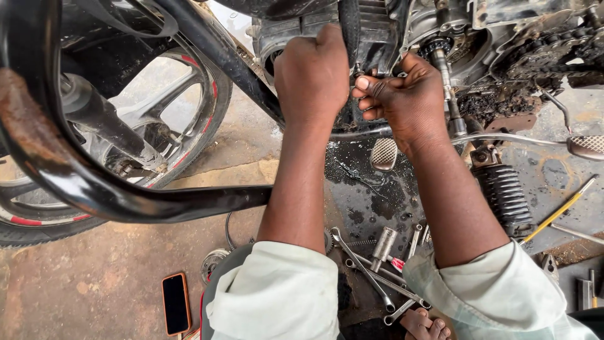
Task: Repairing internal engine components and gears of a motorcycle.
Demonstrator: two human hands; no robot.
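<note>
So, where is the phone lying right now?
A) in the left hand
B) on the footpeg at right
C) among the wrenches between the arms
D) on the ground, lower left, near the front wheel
D: the phone lies screen-up on the ground, left of the wrenches and below the front wheel.

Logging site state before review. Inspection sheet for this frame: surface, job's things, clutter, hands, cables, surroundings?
Surface: concrete floor, oil-stained beneath the engine.
Job's things: motorcycle engine, greasy; exposed chain.
Clutter: spanners, socket, yellow-handled tool, phone.
Hands: left hand fisted against the engine underside; right hand pinching a small part, too small to identify.
Cables: thin wire on the floor.
Surroundings: front wheel, black crash bar, footpeg.
</note>
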